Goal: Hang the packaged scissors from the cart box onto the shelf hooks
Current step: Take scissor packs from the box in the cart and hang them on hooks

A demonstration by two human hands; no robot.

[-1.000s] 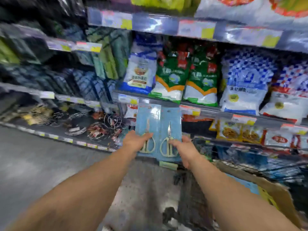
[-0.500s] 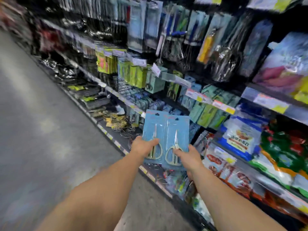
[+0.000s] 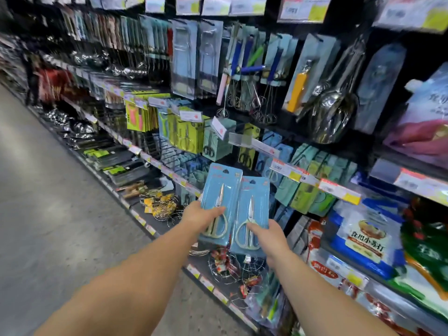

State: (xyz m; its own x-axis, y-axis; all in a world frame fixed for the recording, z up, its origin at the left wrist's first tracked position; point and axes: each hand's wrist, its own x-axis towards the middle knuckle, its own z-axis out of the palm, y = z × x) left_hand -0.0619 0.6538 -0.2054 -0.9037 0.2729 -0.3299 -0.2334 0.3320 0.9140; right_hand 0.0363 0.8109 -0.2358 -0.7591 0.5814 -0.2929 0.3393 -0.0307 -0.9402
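Hands, left and right, each clasp a scissors pack low.

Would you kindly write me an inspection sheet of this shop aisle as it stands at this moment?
Surface: grey aisle floor, bare where visible.
Job's things: two blue scissors packs, left scissors pack and right scissors pack, held upright side by side before the shelving, not yet hung; shelf hooks partly bare behind them.
Clutter: wire whisks loose on the low shelf.
Grippers: left hand grips the left pack, right hand the right pack, thumbs across the scissor handles.
Cables: nothing seen.
Surroundings: hanging kitchen tools above, price tags along the rail, bagged goods at right. Cart box out of view.
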